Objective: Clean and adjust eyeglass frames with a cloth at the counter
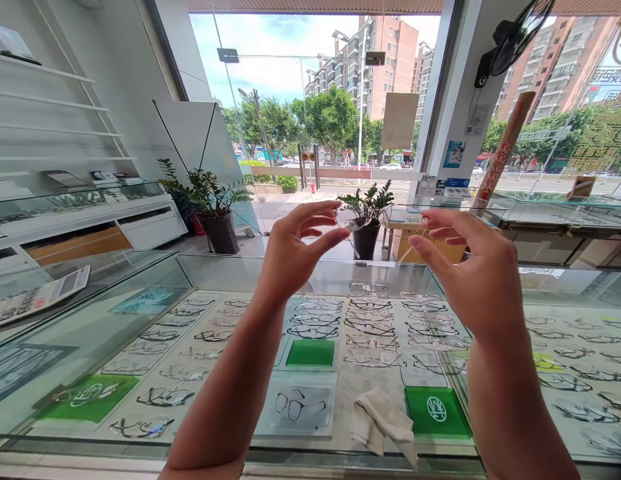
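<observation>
Both hands are raised over the glass counter, holding a thin-framed pair of eyeglasses [359, 226] up between them. My left hand [303, 243] pinches the left side of the frame between thumb and fingers. On the opposite side, my right hand [467, 267] pinches the glasses near a thin temple arm. The frame is hard to make out against the bright window. Below, a crumpled beige cloth [383, 420] lies on the glass top of the display case [335, 455].
Rows of eyeglasses [370, 327] fill the case, with green cards [437, 412] among them. A calculator [65, 283] rests on the glass at the left. Potted plants [217, 227] stand before the glass door, and a black fan [520, 40] hangs at upper right.
</observation>
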Motion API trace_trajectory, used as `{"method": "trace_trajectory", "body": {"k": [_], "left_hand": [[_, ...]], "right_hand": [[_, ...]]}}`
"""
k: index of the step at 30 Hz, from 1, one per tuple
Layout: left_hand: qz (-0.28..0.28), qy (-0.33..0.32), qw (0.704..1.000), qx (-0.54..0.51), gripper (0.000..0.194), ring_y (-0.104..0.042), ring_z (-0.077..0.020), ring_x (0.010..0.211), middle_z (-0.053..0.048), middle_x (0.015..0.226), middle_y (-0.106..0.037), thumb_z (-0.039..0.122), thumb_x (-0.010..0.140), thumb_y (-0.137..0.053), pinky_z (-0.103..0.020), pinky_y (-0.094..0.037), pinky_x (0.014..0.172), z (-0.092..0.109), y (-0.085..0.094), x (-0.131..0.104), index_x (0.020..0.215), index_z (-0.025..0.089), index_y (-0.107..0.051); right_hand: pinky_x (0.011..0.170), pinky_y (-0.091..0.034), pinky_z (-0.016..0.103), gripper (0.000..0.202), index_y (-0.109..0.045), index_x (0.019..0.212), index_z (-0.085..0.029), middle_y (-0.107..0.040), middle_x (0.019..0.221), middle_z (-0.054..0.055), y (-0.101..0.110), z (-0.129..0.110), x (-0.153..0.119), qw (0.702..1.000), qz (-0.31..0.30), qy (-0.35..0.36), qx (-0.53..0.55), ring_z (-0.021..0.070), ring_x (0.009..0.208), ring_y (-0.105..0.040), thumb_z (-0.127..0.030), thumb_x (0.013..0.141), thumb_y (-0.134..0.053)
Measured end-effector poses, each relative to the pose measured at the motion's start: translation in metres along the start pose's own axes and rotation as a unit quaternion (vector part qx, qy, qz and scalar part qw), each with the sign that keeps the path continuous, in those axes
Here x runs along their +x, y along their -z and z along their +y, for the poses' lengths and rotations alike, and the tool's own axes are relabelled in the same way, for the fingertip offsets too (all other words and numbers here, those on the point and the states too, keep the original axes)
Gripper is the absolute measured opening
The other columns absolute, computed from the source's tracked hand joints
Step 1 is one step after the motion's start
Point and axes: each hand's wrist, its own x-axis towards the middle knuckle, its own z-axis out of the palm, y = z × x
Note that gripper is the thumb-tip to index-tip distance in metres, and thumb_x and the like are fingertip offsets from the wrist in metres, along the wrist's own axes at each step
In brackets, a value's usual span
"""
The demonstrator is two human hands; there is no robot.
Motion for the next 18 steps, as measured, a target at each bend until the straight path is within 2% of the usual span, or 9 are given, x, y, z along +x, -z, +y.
{"method": "trace_trajectory", "body": {"k": [8,13,18], "left_hand": [[0.015,0.032,0.999,-0.012,0.053,-0.081,-0.0256,0.106,-0.01,0.112,-0.084,0.049,0.077,-0.097,-0.035,-0.065,0.086,0.0002,-0.0037,-0.0002,0.121,0.023,-0.081],[0.031,0.035,0.999,-0.023,0.049,-0.081,-0.0258,0.107,-0.01,0.113,-0.083,0.048,0.076,-0.098,-0.035,-0.066,0.086,-0.0024,-0.0049,-0.0006,0.115,0.023,-0.081],[0.042,0.028,0.998,-0.023,0.047,-0.081,-0.026,0.108,-0.01,0.118,-0.083,0.046,0.078,-0.096,-0.035,-0.066,0.087,0.0013,-0.0066,-0.0032,0.117,0.023,-0.081]], "right_hand": [[0.089,-0.064,0.048,0.031,-0.076,0.128,-0.026,-0.083,0.114,0.007,-0.0005,-0.0022,-0.0014,1.0,0.005,0.002,-0.003,0.0266,0.098,-0.079,-0.037,0.098,-0.077],[0.088,-0.063,0.048,0.032,-0.076,0.127,-0.026,-0.083,0.113,0.007,-0.0014,-0.0037,-0.0018,1.0,0.011,0.005,-0.005,0.0265,0.096,-0.079,-0.038,0.098,-0.077],[0.087,-0.062,0.048,0.032,-0.076,0.127,-0.025,-0.082,0.112,0.008,-0.0038,-0.0058,-0.0024,1.0,0.016,0.003,-0.014,0.027,0.096,-0.079,-0.039,0.098,-0.077]]}}
